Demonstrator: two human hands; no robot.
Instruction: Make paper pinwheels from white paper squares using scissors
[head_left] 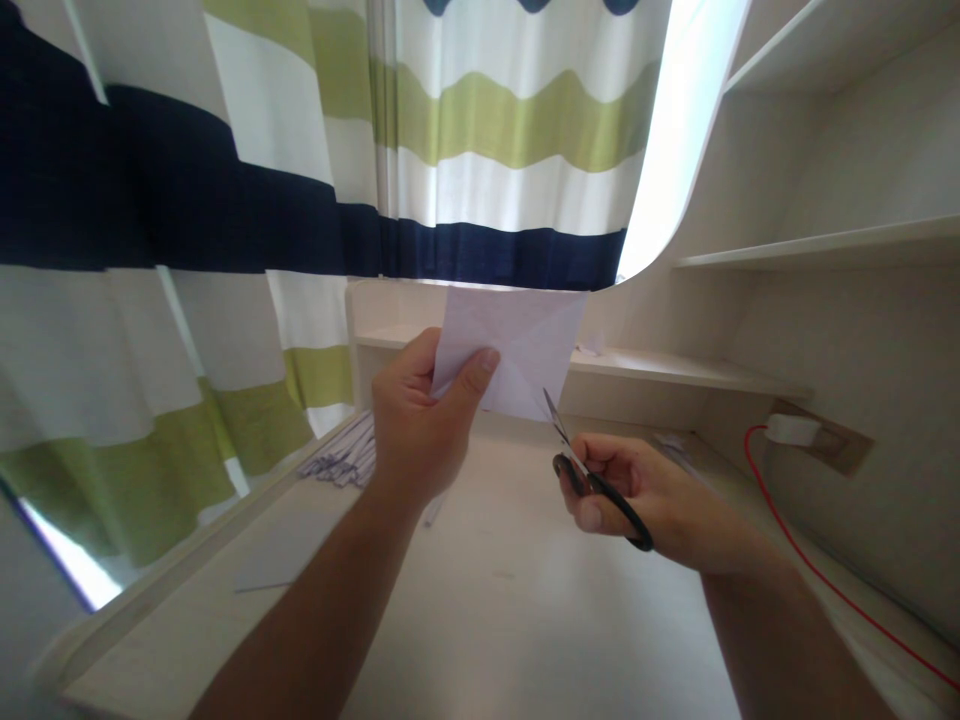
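Note:
A square of white paper [525,340] with faint diagonal creases is held up above the desk. My left hand [424,420] pinches its left side, thumb on the near face and fingers behind. My right hand [630,500] grips a pair of scissors [564,440] with black handles, fingers in the loops. The blades point up and left, parted a little, with their tips at the paper's lower right edge. From this view I cannot tell whether the blades touch the paper.
A pile of thin paper strips [341,455] lies on the desk [525,600] at the left, near a flat white sheet [285,550]. A low shelf [675,368] runs along the back. To the right, a white charger [793,430] with a red cable [787,530] sits in a socket. Striped curtains [510,190] hang behind.

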